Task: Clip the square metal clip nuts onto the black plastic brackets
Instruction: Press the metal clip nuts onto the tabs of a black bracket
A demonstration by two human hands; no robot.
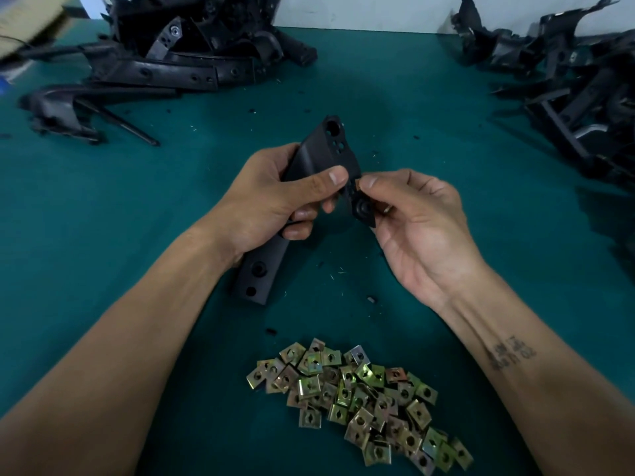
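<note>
A long black plastic bracket [321, 151] with several holes is held above the green table, its lower end [256, 276] near the cloth. My left hand [275, 197] grips its middle, thumb on top. My right hand [417, 214] pinches a small metal clip nut [358, 183] against the bracket's right edge, just above a round boss [364, 208]; the nut is mostly hidden by the thumb. A heap of square brass-coloured clip nuts [357, 393] lies close to me, between my forearms.
A pile of black brackets [178, 60] fills the far left, and another pile [577, 84] the far right. A cardboard box corner [27, 18] shows at top left. Small black chips and metal slivers dot the green table [429, 97].
</note>
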